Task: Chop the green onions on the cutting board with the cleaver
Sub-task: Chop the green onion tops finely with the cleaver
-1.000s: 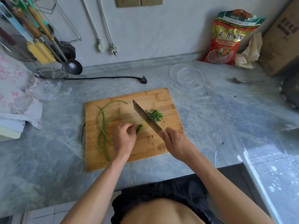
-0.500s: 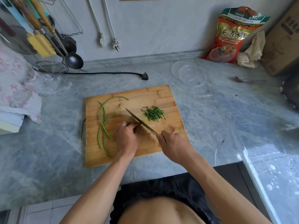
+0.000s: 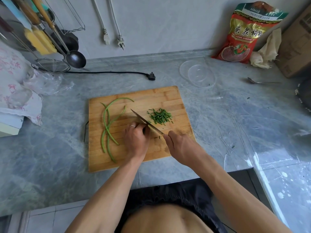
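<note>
A wooden cutting board (image 3: pixel 168 96) lies on the grey marble counter. Several long green onion stalks (image 3: pixel 107 126) curve across its left half. A pile of chopped green onion pieces (image 3: pixel 160 116) sits right of centre. My right hand (image 3: pixel 180 147) grips the handle of the cleaver (image 3: pixel 143 121), whose blade is down on the board. My left hand (image 3: pixel 137 138), a ring on one finger, curls right against the blade's left side over a short bunch of onion that is almost hidden under the fingers.
A clear plastic bowl (image 3: pixel 197 75) stands behind the board on the right. Farther right are a red snack bag (image 3: pixel 242 34), a spoon (image 3: pixel 259 81) and a cardboard box (image 3: pixel 297 47). A black plug and cord (image 3: pixel 151 76), ladle and strainer (image 3: pixel 50 65) lie at back left.
The cleaver, raised and tilted a second ago, has come down onto the board beside my left hand. The chopped pile has grown slightly.
</note>
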